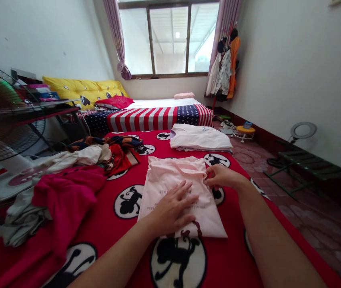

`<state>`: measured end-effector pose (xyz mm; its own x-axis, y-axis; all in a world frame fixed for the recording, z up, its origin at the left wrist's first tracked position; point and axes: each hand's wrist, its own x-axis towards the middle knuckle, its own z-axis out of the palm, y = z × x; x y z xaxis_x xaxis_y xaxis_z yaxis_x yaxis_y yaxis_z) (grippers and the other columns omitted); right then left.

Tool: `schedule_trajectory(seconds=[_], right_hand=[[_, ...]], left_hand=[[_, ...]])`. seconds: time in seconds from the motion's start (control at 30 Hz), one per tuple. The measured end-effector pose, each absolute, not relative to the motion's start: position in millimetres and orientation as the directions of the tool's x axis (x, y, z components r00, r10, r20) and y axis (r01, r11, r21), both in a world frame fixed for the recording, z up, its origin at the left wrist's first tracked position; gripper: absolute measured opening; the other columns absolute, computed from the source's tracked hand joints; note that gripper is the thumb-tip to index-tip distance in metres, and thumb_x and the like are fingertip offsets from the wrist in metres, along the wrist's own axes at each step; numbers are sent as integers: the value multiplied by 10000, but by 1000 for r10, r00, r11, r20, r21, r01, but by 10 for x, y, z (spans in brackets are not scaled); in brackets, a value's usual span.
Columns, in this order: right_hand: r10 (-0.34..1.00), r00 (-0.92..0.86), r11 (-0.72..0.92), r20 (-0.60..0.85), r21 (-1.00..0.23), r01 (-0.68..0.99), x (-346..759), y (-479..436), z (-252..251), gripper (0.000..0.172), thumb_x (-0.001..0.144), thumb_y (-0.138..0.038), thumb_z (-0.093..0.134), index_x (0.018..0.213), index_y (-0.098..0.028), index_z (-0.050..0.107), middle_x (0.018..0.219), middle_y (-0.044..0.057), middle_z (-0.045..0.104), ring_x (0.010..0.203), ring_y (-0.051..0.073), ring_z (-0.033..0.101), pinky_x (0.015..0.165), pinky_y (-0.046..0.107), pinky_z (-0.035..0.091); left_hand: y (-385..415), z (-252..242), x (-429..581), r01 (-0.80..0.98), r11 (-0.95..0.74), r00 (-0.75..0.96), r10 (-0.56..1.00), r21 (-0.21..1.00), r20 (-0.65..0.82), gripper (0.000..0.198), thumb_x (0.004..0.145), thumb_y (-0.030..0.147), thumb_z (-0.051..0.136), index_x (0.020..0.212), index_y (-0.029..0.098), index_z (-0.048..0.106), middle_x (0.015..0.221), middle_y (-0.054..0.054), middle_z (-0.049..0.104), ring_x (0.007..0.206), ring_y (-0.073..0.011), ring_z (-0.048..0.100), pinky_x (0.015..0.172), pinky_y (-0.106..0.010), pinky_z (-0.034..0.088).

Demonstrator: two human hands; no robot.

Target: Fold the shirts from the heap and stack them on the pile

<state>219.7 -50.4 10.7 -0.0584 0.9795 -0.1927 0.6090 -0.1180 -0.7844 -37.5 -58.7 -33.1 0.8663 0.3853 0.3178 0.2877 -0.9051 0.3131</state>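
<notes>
A light pink T-shirt (158, 176) with printed lettering lies folded into a rough rectangle on the red bedspread (104, 228). Flat on its middle rests my left hand (173, 206), fingers spread over the print. At the shirt's right upper edge, my right hand (218, 176) pinches the fabric near the collar between thumb and fingers. Beyond the shirt sits a stack of folded white clothes (200, 137). Part of the print is hidden under my left hand.
On the left lie a magenta garment (68, 196) and other crumpled clothes (83, 156), beside a fan (8, 116). A second bed with a flag-patterned cover (146, 120) stands under the window. To the right are a dark green folding bench (311, 164) and a yellow stool (245, 130).
</notes>
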Motion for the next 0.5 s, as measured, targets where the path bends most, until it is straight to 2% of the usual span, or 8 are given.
schedule_trajectory(seconds=[0.13,0.23,0.33,0.43,0.5], right_hand=[[994,57,-105,-88,-825,555,2140,-415,26,125,659,-248,662,583,-159,617,479,9,617,382,108,536,374,188,401],[972,217,-29,91,-868,495,2050,-360,65,110,703,-281,620,709,-172,639,447,-14,589,338,107,508,347,192,379],[874,414,65,253,-907,416,1990,-351,145,191,737,-349,589,811,-178,625,430,-34,557,309,102,472,323,192,339],[759,586,151,284,-952,265,2004,-336,137,284,738,-444,585,865,-190,584,525,-16,601,385,123,539,373,215,408],[738,618,226,271,-962,153,2035,-300,60,322,713,-473,612,881,-201,566,658,18,657,535,159,630,482,256,500]], left_hand=[[-580,-384,-357,323,-902,875,400,287,273,566,894,442,519,1412,243,407,1548,-132,236,1435,-345,139,1121,-548,246],[-573,-379,-348,310,-911,884,382,273,271,584,891,447,523,1420,238,393,1563,-127,190,1443,-329,109,1136,-525,225],[-577,-369,-340,318,-913,884,383,255,267,617,886,456,527,1443,258,350,1577,-114,135,1450,-312,78,1149,-533,168],[-581,-384,-333,378,-894,861,435,239,263,685,869,501,534,1469,291,280,1584,-108,97,1450,-326,48,1133,-598,103],[-583,-399,-330,408,-884,851,459,230,254,707,860,523,536,1473,292,270,1584,-114,84,1448,-339,31,1123,-621,77]])
